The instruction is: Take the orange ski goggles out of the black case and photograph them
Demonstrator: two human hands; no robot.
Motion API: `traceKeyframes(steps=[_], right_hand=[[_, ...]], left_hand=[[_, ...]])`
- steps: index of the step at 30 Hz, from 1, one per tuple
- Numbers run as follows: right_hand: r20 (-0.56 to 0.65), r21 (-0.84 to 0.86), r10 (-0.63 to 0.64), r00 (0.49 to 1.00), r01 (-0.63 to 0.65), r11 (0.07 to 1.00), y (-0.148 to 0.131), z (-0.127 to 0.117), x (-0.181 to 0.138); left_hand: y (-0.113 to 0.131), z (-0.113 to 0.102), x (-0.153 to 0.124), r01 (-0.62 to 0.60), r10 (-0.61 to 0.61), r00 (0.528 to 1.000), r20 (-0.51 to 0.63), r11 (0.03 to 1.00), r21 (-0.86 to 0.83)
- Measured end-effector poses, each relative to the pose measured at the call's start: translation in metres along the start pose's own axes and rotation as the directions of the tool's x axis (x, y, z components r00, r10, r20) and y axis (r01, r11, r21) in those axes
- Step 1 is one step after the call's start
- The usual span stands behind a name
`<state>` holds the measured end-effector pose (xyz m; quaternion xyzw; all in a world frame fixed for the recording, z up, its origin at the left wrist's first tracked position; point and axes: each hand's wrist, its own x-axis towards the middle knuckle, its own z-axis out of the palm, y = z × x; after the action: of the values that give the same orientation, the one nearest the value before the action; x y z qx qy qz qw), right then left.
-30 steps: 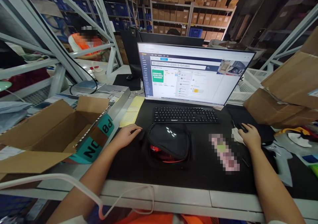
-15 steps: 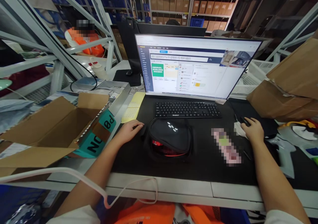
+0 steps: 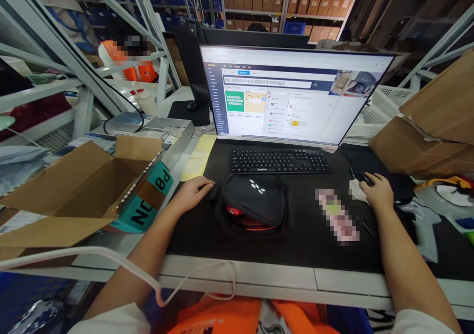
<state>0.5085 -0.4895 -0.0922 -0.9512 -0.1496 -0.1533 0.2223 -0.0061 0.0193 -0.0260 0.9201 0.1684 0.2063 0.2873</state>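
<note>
- A black computer mouse, right of centre in the frame, is covered by the right hand, whose fingers are curved over it in a loose grip.
- The left hand, left of centre, is laid palm down on the black-topped worktop; it appears relaxed, and nothing is seen held in it.
- A rounded black fabric pouch with white oval marks is set at lower centre, just beside the left hand; whether it is touched cannot be told.
- A red item is exposed under the pouch's loose flap; it could be spilled if the pouch were tipped or knocked.
- The mouse could be hindered by the crumpled white sheet beside it, or a wrong click could be caused by a careless finger.
- The thick white cable at lower left could be snagged if the left arm were raised.
- The mouse's front and long axis are pointed toward the upper left, as far as can be judged.
- The pouch's long axis is laid left to right, its open edge turned toward the bottom of the frame.
</note>
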Motion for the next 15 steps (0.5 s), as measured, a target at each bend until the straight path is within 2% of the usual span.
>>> traceKeyframes(steps=[15], right_hand=[[0.008,0.000,0.002,1.000,-0.002,1.000,-0.0017,-0.0015,-0.0012]], left_hand=[[-0.0015,-0.0001,-0.0009,0.000,0.001,1.000,0.014,1.000,-0.015]])
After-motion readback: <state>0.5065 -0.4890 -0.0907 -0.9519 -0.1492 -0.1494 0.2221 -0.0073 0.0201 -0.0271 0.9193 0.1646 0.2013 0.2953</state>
